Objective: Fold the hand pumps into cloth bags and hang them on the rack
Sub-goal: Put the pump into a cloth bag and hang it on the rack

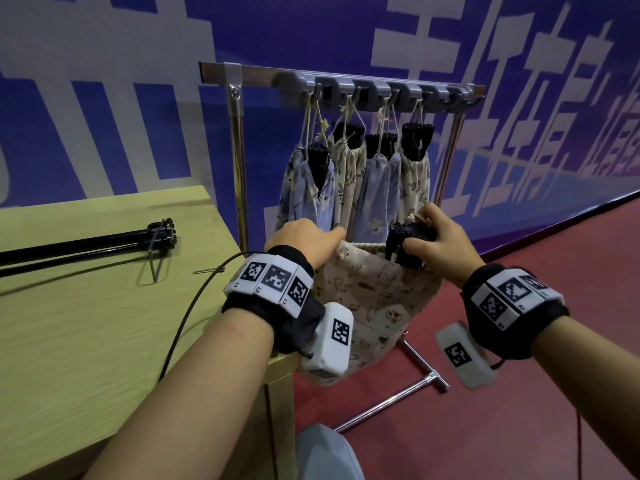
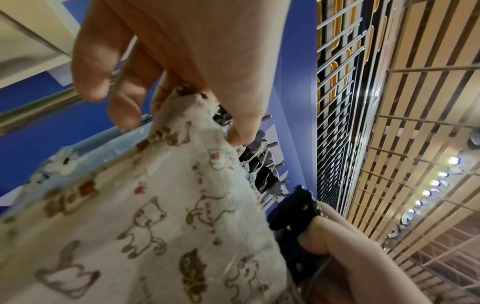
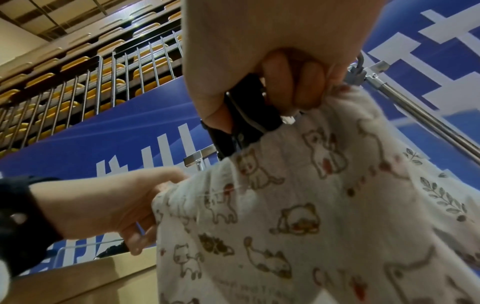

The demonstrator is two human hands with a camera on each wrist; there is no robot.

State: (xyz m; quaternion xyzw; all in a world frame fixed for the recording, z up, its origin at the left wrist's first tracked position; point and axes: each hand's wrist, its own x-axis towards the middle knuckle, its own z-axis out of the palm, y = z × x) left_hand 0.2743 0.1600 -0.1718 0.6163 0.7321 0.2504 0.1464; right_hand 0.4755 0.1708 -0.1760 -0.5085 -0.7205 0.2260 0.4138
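From the head view: left hand [image 1: 304,239] pinching the near-left rim of a cream cat-print cloth bag [image 1: 367,306], holding the mouth open just past the corner of a pale wooden table [image 1: 86,306]. Right hand [image 1: 440,240] wrapped around the black top of a folded hand pump [image 1: 403,245], lower part of it already sunk inside the bag's mouth, top still standing out. Behind both hands, a metal rack [image 1: 239,140] with a grey hook bar [image 1: 374,90]; four filled bags [image 1: 356,178] hung there by drawstrings, black pump tops poking out of each. On the table, well apart from the hands, another black pump [image 1: 86,245] lying flat, with a thin black cable [image 1: 194,306] curving near it. From the left wrist view: thumb and fingers [image 2: 239,115] clamped on a bunched edge of the cat-print fabric [image 2: 161,216], other fingers loosely curled beside it; at lower right, the other hand [image 2: 345,246] closed on the black pump body [image 2: 293,209]. From the right wrist view: fingers [image 3: 291,86] curled tight round the black pump [image 3: 246,121], cloth rim gathered against the same fingers; left hand [image 3: 114,205] at lower left gripping the opposite edge of the bag [image 3: 311,216], table edge [image 3: 91,279] below it, a rack pole [image 3: 426,121] slanting at the right.
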